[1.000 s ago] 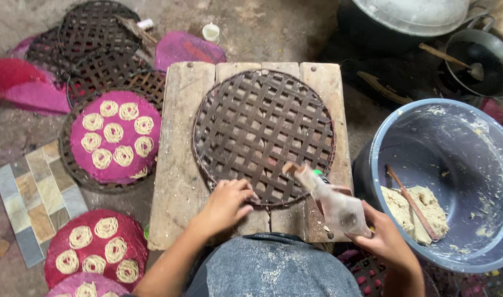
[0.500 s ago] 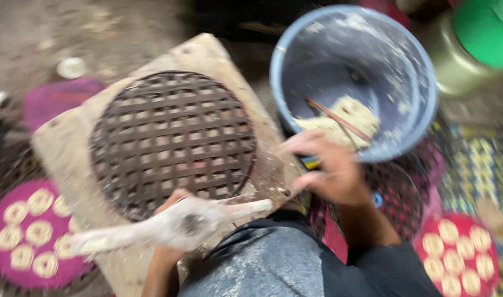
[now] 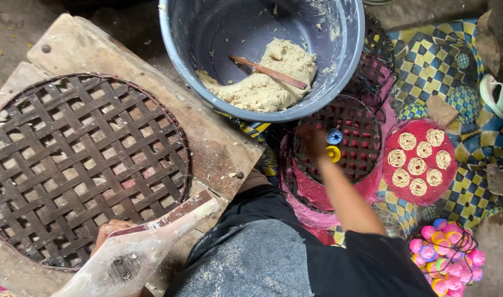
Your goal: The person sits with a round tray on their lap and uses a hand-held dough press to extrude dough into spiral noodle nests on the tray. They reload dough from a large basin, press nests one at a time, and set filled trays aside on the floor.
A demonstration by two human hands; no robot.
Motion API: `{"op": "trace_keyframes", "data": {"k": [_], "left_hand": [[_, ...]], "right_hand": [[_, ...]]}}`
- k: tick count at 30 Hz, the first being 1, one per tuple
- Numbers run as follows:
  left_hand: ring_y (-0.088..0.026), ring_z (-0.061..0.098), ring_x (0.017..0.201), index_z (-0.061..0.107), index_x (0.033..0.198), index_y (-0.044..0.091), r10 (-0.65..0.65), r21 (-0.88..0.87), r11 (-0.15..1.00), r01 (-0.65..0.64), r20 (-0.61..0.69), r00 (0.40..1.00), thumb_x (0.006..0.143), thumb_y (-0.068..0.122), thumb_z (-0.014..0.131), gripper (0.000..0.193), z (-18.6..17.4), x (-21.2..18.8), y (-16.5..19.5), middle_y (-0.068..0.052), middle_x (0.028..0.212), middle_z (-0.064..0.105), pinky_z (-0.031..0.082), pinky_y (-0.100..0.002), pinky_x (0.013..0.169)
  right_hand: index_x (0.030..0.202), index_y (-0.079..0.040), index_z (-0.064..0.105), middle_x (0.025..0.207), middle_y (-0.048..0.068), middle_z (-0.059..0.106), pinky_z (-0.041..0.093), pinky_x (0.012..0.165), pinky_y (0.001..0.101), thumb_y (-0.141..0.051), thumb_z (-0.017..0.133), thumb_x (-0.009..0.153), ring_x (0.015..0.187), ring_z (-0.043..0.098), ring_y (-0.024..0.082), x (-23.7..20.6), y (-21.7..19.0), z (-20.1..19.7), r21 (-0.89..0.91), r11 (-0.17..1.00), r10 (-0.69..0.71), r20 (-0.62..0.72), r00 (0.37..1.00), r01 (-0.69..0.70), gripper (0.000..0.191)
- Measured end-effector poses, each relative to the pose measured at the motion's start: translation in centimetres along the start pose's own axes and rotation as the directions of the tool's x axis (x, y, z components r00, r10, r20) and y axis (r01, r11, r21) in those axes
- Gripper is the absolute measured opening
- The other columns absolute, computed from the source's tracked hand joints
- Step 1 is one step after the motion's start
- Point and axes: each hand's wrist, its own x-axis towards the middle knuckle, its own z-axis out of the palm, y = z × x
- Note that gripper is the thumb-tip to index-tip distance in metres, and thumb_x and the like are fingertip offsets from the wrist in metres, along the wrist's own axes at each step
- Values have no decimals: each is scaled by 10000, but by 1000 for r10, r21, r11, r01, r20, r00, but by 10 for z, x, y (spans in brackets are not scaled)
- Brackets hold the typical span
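Observation:
My left hand [image 3: 109, 230] is at the bottom left, closed around a flour-dusted wooden press tool [image 3: 133, 254] that lies over the near edge of a round dark woven tray [image 3: 81, 165]. That tray rests on a wooden board [image 3: 207, 137]. My right hand [image 3: 312, 141] reaches out to the right and rests on a stack of smaller woven trays [image 3: 356, 137]. It is right beside a blue disc [image 3: 334, 136] and a yellow disc [image 3: 333, 154]. The hand is dark and blurred, so its grip is unclear.
A grey bucket [image 3: 345, 60] holds pale dough [image 3: 262, 82] and a wooden stick [image 3: 269, 72]. At the right, a pink mat [image 3: 391, 176] with spiral noodle rounds lies on a chequered mat [image 3: 427, 66]. A bag of colourful small pieces [image 3: 445, 257] sits at the bottom right.
The view has swung right. The press tool went from my right hand to my left. My right hand moved from the bucket's rim down to the stack of small trays.

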Motion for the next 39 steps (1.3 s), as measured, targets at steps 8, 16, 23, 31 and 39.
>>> {"op": "trace_keyframes", "data": {"k": [8, 16, 23, 31, 39], "left_hand": [[-121, 606, 850, 628, 1012, 59, 11, 14, 1000, -10, -22, 1000, 759, 153, 805, 323, 11, -6, -4, -38, 927, 656, 497, -253, 778], [-128, 601, 864, 616, 1024, 55, 20, 25, 1000, -18, -68, 997, 776, 164, 790, 323, -5, -8, -7, -41, 937, 641, 493, -259, 790], [-135, 596, 877, 605, 1035, 53, 47, 79, 996, -36, -148, 988, 790, 174, 777, 323, -31, -4, -6, -43, 947, 629, 490, -263, 801], [-143, 591, 892, 593, 1047, 49, 66, 165, 986, -20, -276, 959, 806, 185, 762, 324, -68, -33, 5, -46, 958, 615, 487, -269, 813], [-150, 586, 907, 580, 1059, 46, 49, 231, 970, 69, -469, 882, 823, 196, 747, 325, -111, -76, 12, -50, 968, 601, 483, -274, 826]], "right_hand": [[974, -185, 756, 1101, 94, 628, 474, 881, 446, -232, 753, 715, 1113, 568, 303, -6, -44, 57, -668, 687, 10, 403, 915, 287, 263], [940, -161, 688, 1047, 89, 718, 538, 907, 449, -73, 668, 798, 1035, 680, 331, -15, -16, -7, -269, 943, -173, 112, 979, 198, 168], [1083, -78, 555, 1056, 33, 541, 494, 974, 327, -247, 549, 1095, 1019, 552, 153, 14, -65, -130, 460, 836, -11, -532, 847, 299, 170], [1139, -14, 538, 1098, 105, 472, 444, 982, 397, -243, 664, 1091, 1054, 521, 245, 95, -282, -127, 43, 725, -492, -667, 560, 688, 266], [1059, -35, 665, 1161, 188, 713, 547, 1062, 468, -79, 583, 1021, 1238, 660, 368, 80, -479, 99, 463, 160, -956, -147, 253, 872, 100]]}}
